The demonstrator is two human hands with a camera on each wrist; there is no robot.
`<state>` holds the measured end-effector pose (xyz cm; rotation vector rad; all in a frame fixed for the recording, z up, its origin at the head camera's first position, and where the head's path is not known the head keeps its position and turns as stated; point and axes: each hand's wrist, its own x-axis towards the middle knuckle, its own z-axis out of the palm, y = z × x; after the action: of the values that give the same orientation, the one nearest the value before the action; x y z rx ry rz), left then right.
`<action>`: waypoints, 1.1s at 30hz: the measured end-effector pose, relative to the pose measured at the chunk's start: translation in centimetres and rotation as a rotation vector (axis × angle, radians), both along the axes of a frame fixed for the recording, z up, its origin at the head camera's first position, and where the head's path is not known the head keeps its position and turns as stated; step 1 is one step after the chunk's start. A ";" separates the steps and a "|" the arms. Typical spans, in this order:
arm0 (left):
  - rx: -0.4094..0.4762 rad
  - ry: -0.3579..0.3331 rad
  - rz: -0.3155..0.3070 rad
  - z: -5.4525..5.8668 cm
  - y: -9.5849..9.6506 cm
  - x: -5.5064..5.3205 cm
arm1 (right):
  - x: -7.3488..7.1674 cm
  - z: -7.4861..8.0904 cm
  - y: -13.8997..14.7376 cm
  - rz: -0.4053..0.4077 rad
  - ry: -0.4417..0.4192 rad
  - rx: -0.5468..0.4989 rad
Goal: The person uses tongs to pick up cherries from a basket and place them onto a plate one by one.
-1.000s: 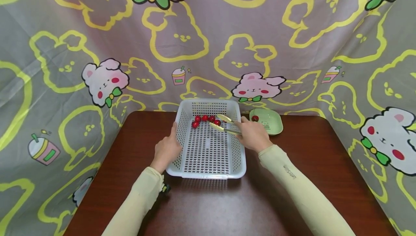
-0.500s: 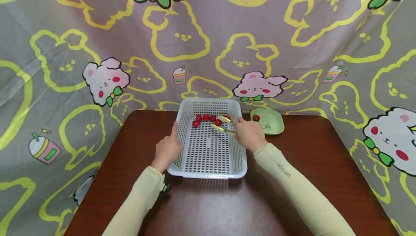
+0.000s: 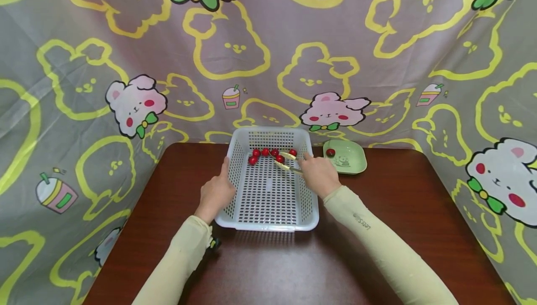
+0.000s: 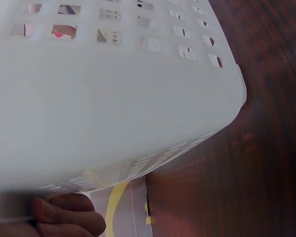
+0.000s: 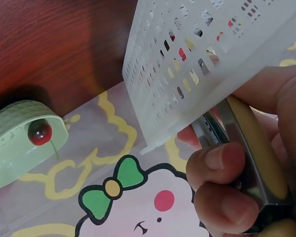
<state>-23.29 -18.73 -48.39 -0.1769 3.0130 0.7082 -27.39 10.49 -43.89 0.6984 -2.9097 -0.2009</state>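
A grey-mauve cloth (image 3: pixel 251 39) hangs behind and on both sides, printed with yellow animal outlines, white animals with green bows and pink drink cups, and in front of it we see a dark reddish-brown tabletop (image 3: pixel 390 202). Toward its far side stands a white perforated basket (image 3: pixel 268 226), and in its far part we count six red cherries (image 3: pixel 265 152): two close together at the left, two in the middle, one a little nearer, and one apart on the right. At the basket's left wall we find the left hand (image 3: pixel 216 194), its fingers curled in a grip at the rim with the index finger pointing along it toward the far side. The right hand (image 3: pixel 320 174) reaches over the right rim and grips a pair of metal tongs (image 3: pixel 283 166) with pale yellow tips, their two arms spread apart. The nearer of the middle cherries sits at those tips; we cannot tell whether they touch it. Just to the right of the basket we see a pale green dish (image 3: pixel 357 160) with a panda drawing, holding one cherry (image 3: pixel 330 153) with its stem at its left side. Pale yellow sleeves (image 3: pixel 369 225) cover both forearms, the right one bearing dark lettering.
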 end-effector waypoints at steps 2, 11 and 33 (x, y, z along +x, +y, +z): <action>-0.002 -0.001 0.001 0.0 0.0 0.0 | 0.0 -0.1 -0.1 0.009 0.008 0.003; -0.020 0.041 0.000 -0.3 0.0 0.0 | -0.1 -0.4 -0.1 0.034 0.030 0.019; -0.003 0.048 -0.008 -0.3 0.0 0.1 | -0.5 -1.0 1.1 0.038 -0.023 -0.106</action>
<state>-23.21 -18.72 -48.72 -0.1504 3.0583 0.7172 -27.91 11.64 -44.90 0.7422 -2.9010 -0.0344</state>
